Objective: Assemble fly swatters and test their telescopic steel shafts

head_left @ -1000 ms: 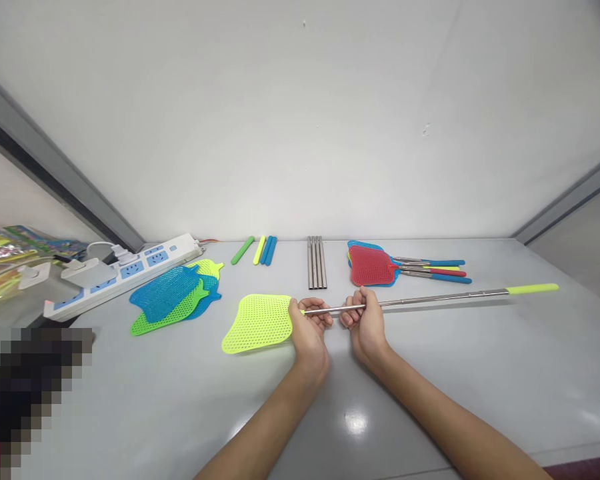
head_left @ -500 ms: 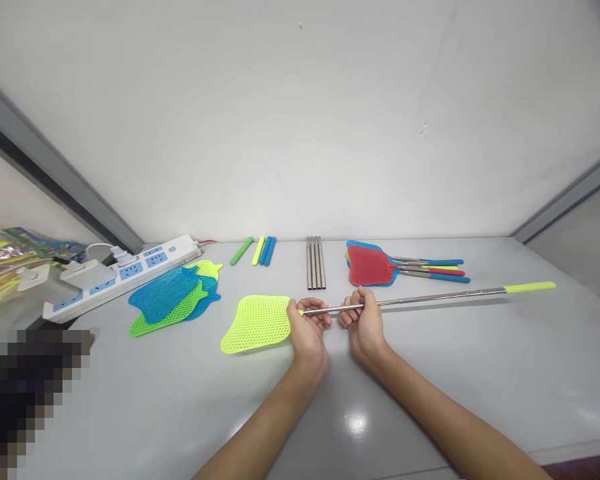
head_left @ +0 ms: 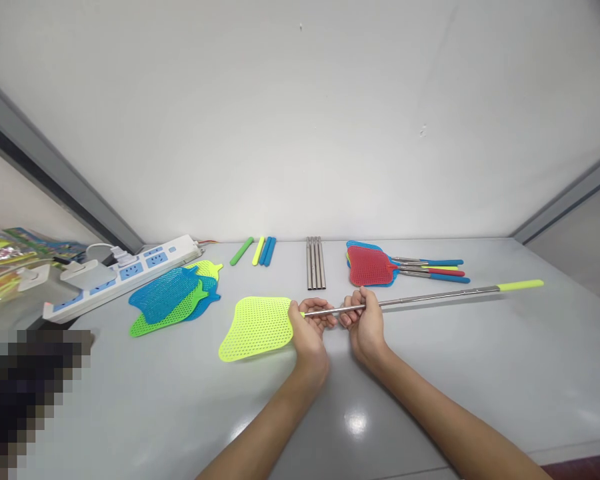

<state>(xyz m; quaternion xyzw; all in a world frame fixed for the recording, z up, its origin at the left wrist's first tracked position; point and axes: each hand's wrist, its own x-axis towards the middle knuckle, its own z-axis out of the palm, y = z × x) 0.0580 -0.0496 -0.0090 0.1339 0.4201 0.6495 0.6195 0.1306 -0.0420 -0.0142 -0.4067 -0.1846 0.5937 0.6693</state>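
A yellow-green fly swatter point(head_left: 403, 301) is held crosswise over a grey desk point(head_left: 505, 353), at the middle of the view, by two bare hands. Its thin rod point(head_left: 445, 295) is gripped in the loosely curled fingers of the left hand point(head_left: 311, 335), whose thumb is set beside the swatter head point(head_left: 257, 327), and in the closed fingers of the right hand point(head_left: 369, 327), just apart. On the left, the head is neared by a stack of loose mesh heads point(head_left: 165, 295); on the right, the handle point(head_left: 523, 286) is extended over a broad stretch of desk. The desk's back edge is met by a pale wall point(head_left: 300, 133); its front edge is seen at lower right. The held head is flat, flared and pierced with small holes; the rod is shiny, jointed metal, the handle smooth and rounded. Along the back, green, yellow and blue grips point(head_left: 267, 251), slim metal tubes point(head_left: 316, 263) side by side and a pile of swatters point(head_left: 370, 265), red uppermost, are laid. A white power strip point(head_left: 143, 263) is angled at left.
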